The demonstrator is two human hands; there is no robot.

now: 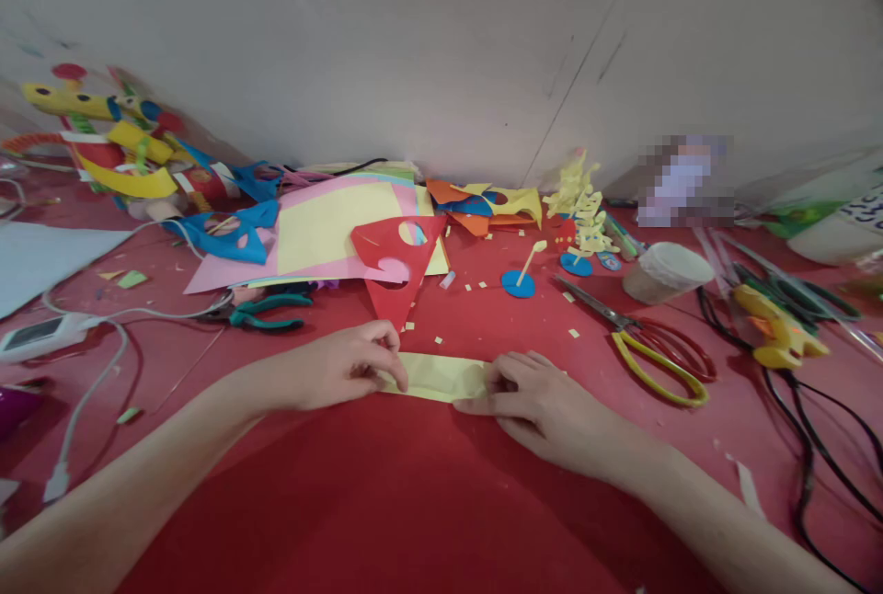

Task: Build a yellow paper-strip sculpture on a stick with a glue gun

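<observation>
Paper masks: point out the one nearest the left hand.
The red mask, just beyond the left hand, overlapping the paper stack; the blue masks to its left and yellow mask to its right lie farther.

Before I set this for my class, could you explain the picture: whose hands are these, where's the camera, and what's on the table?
There's no machine: these are a person's bare hands, seen from a camera worn on that person's head, looking forward and down. The left hand and right hand have fingers on opposite ends of a pale yellow paper strip; whether they pinch it is unclear. On the red table beyond lie a red paper cutout and layered coloured sheets. Rightward are scissors and a pale cup; leftward, teal-handled pliers.
</observation>
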